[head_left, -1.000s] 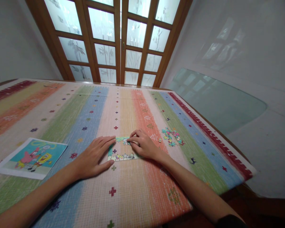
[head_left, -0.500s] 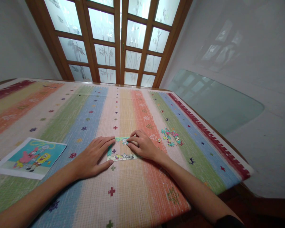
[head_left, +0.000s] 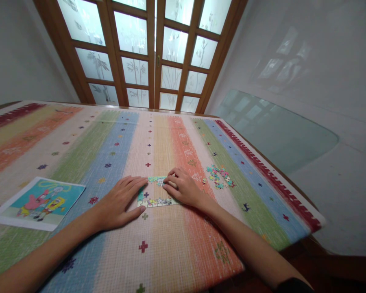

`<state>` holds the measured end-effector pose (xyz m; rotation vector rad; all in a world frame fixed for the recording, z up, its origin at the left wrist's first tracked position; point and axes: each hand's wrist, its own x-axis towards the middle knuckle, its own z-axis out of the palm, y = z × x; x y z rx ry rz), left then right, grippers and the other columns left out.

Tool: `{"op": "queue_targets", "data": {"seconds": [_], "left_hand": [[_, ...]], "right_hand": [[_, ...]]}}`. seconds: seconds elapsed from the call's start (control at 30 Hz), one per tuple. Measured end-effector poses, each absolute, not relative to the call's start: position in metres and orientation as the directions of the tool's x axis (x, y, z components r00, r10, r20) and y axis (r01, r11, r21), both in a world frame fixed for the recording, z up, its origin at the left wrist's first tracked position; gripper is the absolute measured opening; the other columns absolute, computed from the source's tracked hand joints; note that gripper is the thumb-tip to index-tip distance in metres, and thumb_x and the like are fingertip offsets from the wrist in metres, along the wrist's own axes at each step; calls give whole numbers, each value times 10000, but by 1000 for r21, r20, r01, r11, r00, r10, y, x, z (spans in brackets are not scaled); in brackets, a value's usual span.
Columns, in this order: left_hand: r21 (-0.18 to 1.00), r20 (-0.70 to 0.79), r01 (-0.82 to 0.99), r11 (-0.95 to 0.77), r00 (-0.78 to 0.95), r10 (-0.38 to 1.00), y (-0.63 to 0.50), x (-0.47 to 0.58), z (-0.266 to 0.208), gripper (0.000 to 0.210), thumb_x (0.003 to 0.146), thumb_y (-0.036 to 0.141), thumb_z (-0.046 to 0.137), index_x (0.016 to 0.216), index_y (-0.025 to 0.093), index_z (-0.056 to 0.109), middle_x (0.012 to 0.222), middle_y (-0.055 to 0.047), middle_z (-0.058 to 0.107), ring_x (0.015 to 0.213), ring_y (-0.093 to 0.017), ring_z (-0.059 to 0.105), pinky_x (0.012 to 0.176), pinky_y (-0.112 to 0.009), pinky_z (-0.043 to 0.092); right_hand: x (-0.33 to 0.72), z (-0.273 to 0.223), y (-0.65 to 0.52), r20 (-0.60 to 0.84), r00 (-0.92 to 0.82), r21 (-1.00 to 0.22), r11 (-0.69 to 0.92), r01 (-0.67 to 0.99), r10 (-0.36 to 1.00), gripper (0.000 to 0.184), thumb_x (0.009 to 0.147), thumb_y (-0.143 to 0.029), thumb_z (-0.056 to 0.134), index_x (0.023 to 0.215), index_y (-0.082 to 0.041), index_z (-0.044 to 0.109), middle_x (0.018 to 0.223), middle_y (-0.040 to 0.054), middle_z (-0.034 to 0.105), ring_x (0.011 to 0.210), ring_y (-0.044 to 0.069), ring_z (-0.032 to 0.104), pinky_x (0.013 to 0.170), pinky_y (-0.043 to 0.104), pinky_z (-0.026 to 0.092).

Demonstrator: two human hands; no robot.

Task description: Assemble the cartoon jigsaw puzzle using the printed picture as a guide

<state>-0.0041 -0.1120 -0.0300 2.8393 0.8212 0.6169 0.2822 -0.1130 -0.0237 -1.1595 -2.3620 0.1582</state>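
Note:
A partly joined jigsaw puzzle lies on the striped tablecloth, its pieces forming a frame around bare cloth. My left hand rests at its left side, thumb and fingers apart, the fingertips touching the upper left corner and the thumb near the lower left one. At the upper edge, my right hand pinches a pale puzzle piece between thumb and fingers, against the top row. This hand hides the right side of the frame.
Loose puzzle pieces lie in a heap to the right, with a small group beside it. A printed cartoon picture lies at left on the tablecloth. Beyond the table stand wood-framed glass doors.
Hardly anything differs. My right fingers have shifted very slightly at the pale piece on the top row; my left hand stays in place.

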Motion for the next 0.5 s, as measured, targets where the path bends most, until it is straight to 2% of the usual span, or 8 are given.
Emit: {"op": "queue_targets", "data": {"seconds": [0.27, 0.5], "left_hand": [[213, 348, 493, -843, 768, 537, -112, -5, -30, 615, 1001, 459, 525, 1520, 210, 308, 1464, -160, 558, 1326, -343, 525, 1132, -542, 411], [200, 370, 481, -854, 769, 520, -111, -6, -33, 612, 1001, 444, 533, 1519, 196, 323, 1446, -155, 572, 1311, -340, 531, 1128, -531, 410]], "right_hand": [[281, -23, -114, 396, -525, -272, 643, 716, 753, 192, 1003, -300, 619, 982, -161, 751, 1015, 113, 663, 965, 240, 569, 889, 383, 486], [284, -20, -113, 409, -553, -247, 671, 699, 726, 267, 1052, -240, 485, 1005, -163, 736, 1012, 116, 664, 956, 227, 572, 868, 365, 485]]}}
